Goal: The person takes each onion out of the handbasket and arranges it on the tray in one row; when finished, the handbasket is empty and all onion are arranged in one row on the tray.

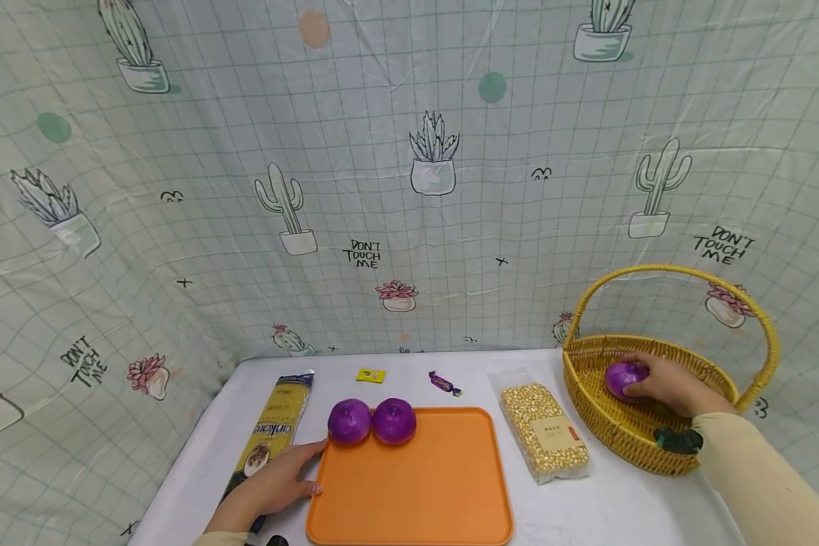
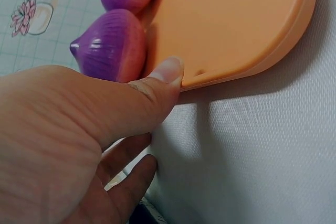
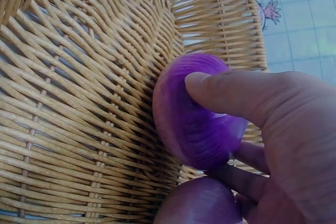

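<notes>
Left hand [image 1: 273, 485] flat, fingers straight, thumb against orange tray [image 1: 416, 485]; right hand [image 1: 665, 385] grips purple onion [image 1: 624, 378], tip unseen, in basket [image 1: 628, 428].

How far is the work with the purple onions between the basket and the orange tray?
Two purple onions already sit on the orange plastic tray. The right hand grips a third purple onion inside the yellow wicker basket; another onion lies below it. The left hand touches the tray edge.

The head view looks down across the tabletop [image 1: 614, 508]; the wrist views sit close, sharing its orange tray [image 2: 236, 19] and basket [image 3: 79, 103].
</notes>
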A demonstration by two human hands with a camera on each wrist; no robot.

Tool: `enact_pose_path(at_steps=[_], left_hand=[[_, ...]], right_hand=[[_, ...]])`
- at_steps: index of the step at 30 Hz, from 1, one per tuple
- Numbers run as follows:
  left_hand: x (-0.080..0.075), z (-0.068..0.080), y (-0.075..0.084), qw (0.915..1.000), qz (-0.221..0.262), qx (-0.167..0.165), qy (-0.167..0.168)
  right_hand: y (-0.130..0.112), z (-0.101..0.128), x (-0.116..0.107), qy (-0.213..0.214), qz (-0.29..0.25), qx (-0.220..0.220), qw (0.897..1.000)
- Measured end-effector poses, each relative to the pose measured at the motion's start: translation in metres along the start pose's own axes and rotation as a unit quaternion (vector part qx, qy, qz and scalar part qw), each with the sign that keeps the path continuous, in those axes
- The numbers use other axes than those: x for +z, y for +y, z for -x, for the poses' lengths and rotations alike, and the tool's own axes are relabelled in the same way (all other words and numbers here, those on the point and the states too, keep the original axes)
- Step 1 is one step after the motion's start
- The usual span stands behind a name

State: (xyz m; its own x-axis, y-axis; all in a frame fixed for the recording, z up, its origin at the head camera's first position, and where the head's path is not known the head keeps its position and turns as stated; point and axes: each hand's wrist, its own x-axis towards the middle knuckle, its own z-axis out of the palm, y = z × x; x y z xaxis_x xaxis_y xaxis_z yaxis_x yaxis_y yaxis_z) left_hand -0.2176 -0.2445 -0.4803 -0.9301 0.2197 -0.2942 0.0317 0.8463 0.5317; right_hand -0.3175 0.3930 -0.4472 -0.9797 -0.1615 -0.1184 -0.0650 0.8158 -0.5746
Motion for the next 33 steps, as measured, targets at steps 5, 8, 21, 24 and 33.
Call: enact_pose_path(at_steps=[5,8,21,24,33], left_hand=[[-0.0006,0.0011,0.0011,1.0000,0.001,0.002,0.001],[-0.0004,0.0014,0.0013,1.0000,0.001,0.001,0.002],[-0.0001,0.0020,0.0006,1.0000,0.005,0.006,0.005],[0.0001,0.0022,0.0009,0.9999,0.008,0.006,0.005],[0.0002,0.0003,-0.0008,1.0000,0.003,0.004,0.002]], right_hand=[[0.0000,0.0005,-0.0001,-0.003,0.016,-0.004,1.000],[-0.0002,0.0004,0.0000,-0.002,0.020,-0.009,1.000],[0.0009,0.0011,0.0001,0.005,0.030,-0.020,0.999],[-0.0018,0.0038,-0.0007,0.013,0.031,-0.025,0.999],[-0.0037,0.0055,-0.0011,0.023,0.003,-0.026,0.999]])
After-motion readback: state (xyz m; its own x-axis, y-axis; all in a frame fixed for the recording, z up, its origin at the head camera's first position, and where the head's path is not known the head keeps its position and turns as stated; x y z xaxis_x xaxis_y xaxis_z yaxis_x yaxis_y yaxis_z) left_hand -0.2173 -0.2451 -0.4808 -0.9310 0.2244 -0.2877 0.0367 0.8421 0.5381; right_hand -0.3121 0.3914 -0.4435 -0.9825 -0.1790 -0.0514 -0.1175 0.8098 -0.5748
